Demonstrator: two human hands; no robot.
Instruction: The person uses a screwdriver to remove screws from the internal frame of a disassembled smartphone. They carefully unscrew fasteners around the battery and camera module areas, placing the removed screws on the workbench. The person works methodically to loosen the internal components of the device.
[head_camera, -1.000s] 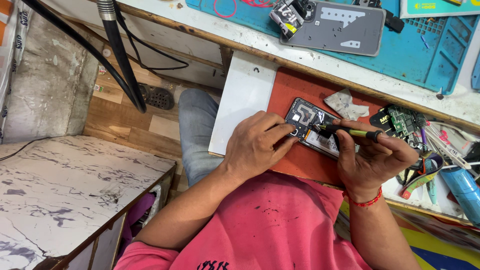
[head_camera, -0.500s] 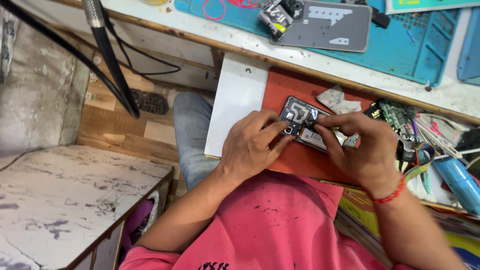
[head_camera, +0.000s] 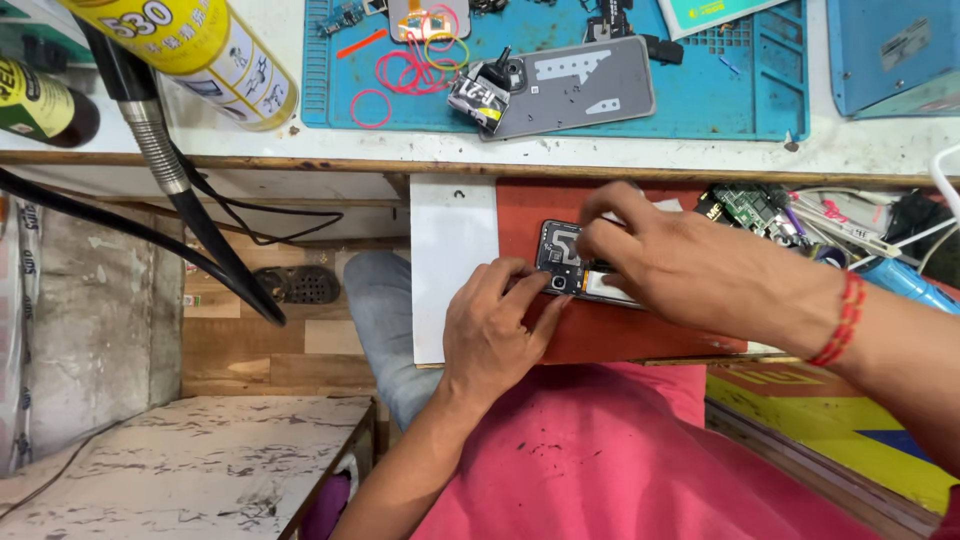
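Fingertips first: the left hand (head_camera: 492, 335) has its fingers (head_camera: 527, 290) curled forward and bunched, tips pressed against the near edge of the opened smartphone (head_camera: 560, 262), right by the camera module, pinning it in place; the right hand (head_camera: 690, 268) comes in from the other side, fingers (head_camera: 600, 215) bent down over the phone's exposed innards and covering most of its length; whether anything is pinched between those fingertips, I cannot tell, the knuckles hide it. Phone lies flat on a red work pad (head_camera: 620, 335), which sits on a pull-out board just beside a white sheet (head_camera: 452, 262); a red thread bracelet (head_camera: 838, 320) rings the right wrist. Just right of the pad, a tangle of small circuit boards and wires (head_camera: 770, 210). Up on the bench, a blue repair mat (head_camera: 700, 105) carries a grey phone back cover (head_camera: 575, 88) and loose red rubber bands (head_camera: 400, 75); a yellow glue tube (head_camera: 195, 50) hangs in at top left, black cables (head_camera: 200, 225) trailing below it.
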